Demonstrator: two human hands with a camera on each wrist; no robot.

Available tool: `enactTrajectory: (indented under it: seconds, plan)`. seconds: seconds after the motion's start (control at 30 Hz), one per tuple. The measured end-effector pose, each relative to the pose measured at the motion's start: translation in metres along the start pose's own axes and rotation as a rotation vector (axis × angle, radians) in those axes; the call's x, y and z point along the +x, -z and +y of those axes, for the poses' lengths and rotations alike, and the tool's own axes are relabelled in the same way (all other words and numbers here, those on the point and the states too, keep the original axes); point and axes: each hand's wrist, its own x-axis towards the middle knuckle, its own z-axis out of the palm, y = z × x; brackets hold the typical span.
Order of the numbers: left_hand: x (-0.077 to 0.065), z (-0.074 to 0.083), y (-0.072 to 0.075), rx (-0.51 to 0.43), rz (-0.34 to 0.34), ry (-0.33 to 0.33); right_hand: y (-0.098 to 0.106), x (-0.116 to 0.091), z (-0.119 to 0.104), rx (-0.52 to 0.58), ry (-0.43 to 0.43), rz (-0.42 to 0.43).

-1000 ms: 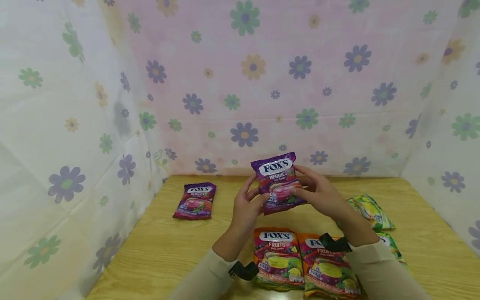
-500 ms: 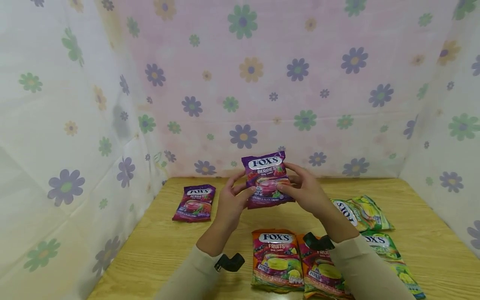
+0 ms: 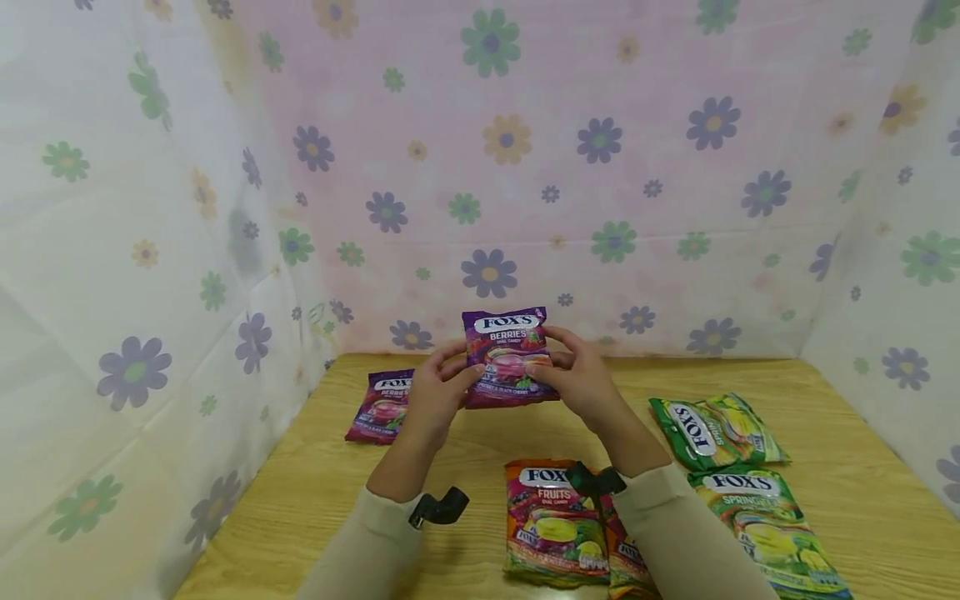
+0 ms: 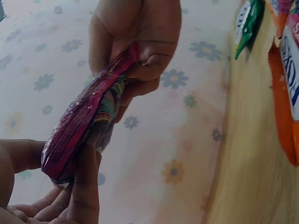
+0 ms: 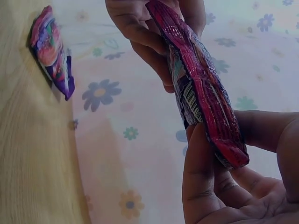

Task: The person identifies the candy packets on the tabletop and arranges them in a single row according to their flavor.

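Berries bag, pinched by left hand and right hand, is partly hidden by thumbs.

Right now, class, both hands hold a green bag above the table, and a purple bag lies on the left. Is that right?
No: the head view shows the left hand and right hand holding a purple candy bag, not green. The rest stands.

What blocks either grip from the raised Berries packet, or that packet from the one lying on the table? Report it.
Nothing visible blocks either grip: left grip and right grip hold the raised packet by its sides. Toward the lying packet, only the left grip intervenes, hiding its right edge in the head view.
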Motion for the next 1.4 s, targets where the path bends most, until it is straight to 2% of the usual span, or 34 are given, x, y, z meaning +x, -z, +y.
enactTrajectory:
  seconds: [0.3,0.57,0.73,0.87,1.13,1.4]
  plan:
    - [0.004,0.005,0.015,0.047,0.019,0.037,-0.022,0.009,0.005,0.093,-0.004,0.045]
    - [0.01,0.008,0.032,0.091,0.032,0.081,-0.045,0.013,0.003,0.058,-0.067,0.143]
    - [0.016,0.007,0.042,0.087,0.045,0.095,-0.059,0.017,0.009,0.09,-0.046,0.167]
    - [0.02,0.004,0.046,0.072,0.06,0.092,-0.067,0.02,0.018,0.16,-0.057,0.171]
    - [0.026,-0.004,0.056,0.047,0.097,0.123,-0.078,0.022,0.033,0.265,-0.14,0.159]
    - [0.035,-0.017,0.067,0.139,0.115,0.14,-0.083,0.021,0.047,0.393,-0.159,0.085]
